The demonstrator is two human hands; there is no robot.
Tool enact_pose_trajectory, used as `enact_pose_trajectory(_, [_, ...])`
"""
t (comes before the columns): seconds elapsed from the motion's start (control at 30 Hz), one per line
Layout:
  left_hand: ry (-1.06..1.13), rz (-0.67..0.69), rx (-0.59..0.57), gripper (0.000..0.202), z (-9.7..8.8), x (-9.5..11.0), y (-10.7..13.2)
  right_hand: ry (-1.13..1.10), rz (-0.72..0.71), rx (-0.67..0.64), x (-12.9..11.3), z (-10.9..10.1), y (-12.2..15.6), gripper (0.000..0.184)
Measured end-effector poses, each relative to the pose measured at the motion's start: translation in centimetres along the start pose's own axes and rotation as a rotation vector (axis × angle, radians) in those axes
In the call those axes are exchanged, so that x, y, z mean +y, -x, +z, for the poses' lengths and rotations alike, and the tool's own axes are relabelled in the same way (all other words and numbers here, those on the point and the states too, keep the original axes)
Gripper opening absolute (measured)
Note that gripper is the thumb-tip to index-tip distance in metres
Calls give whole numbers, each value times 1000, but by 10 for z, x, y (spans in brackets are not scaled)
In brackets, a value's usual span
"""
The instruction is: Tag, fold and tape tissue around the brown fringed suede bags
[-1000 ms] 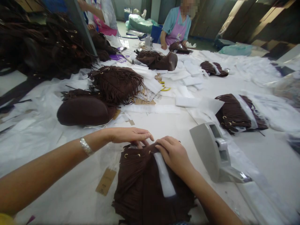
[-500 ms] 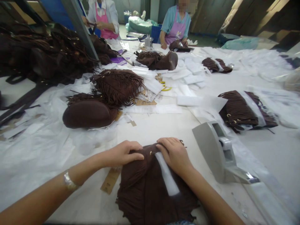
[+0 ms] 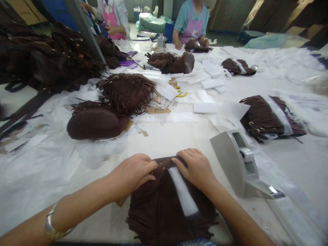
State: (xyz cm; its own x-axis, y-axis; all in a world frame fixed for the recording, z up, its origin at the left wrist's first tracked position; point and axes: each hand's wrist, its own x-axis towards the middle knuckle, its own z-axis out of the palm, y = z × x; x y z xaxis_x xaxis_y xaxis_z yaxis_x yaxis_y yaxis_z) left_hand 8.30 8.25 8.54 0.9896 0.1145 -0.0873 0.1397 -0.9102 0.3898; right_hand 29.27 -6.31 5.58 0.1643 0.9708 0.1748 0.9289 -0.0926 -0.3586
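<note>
Two co-workers (image 3: 192,27) across littered table (image 3: 166,138); bag (image 3: 164,208) nearest

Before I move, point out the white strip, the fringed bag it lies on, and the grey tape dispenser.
White strip (image 3: 182,193), head view: middle of its length.
Fringed bag (image 3: 161,205), head view: its dark front panel.
Grey tape dispenser (image 3: 232,164), head view: the side of its body.

Obst. nr R hand (image 3: 196,169): tape dispenser (image 3: 234,167)
</note>
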Motion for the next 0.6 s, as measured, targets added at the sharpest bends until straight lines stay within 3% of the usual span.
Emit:
enact_pose_trajectory(0.13, [-104,199,237,16,12,26,7,-201,48,-60,-1,-19,-1,28])
enact_pose_trajectory(0.23, [-140,300,355,17,19,31,8,-181,7,-188,-3,-23,-27,24])
enact_pose_trajectory(0.3, [-123,305,341,15,20,28,8,-187,-152,-349,-5,-18,-51,21])
enact_pose_trajectory(0.37, [-105,253,320,13,19,24,9,-254,-250,-512,-5,-9,-73,30])
enact_pose_trajectory(0.5, [-122,141,329,15,17,16,16,-438,-274,-783,-5,7,-97,38])
enact_pose_trajectory(0.6, [-99,151,342,15,17,14,20,-528,-356,-858,-7,16,-103,30])
